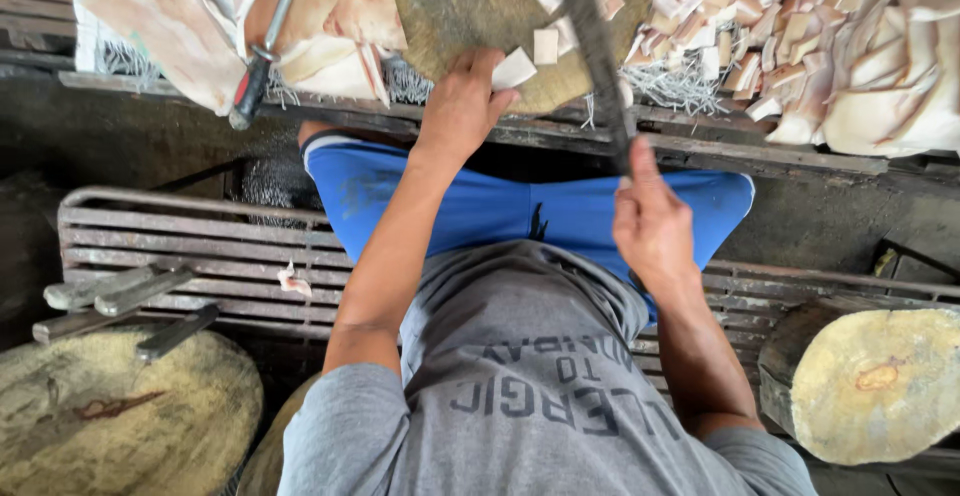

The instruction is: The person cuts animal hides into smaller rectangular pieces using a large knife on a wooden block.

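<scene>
Pale cut pieces (545, 44) sit on the round chopping block (470, 6) at the middle of the bench's near edge, and that is where both hands are at work. Starting far left: a big worn wooden round (110, 416) lies low beside the person, with three cleavers (130, 291) resting on the slatted metal seat (200, 241), their handles toward that round. A small pale scrap (293, 281) lies on the slats just beside the person's blue shorts (480, 206). Up at the bench's left end, broad pale slabs (170, 6) are heaped, and a long steel rod with a red-and-black handle (262, 46) leans across them, handle down at the near edge. Now the left hand (462, 106): it reaches up over the near rim of the chopping block, fingers curled around one pale square piece (513, 69), the grip closed on it. Just right of it, a long dark blade (598, 46) slants across the block among the cut pieces. The right hand (652, 221) holds that blade's lower end, grip wrapped tight, thumb pointing up along it. Further right, a large heap of small pale cubes (740, 16) covers the bench, with bigger curled slabs (890, 86) at the right end. Down at the far right, a second wooden block (870, 381) sits beside the seat.
</scene>
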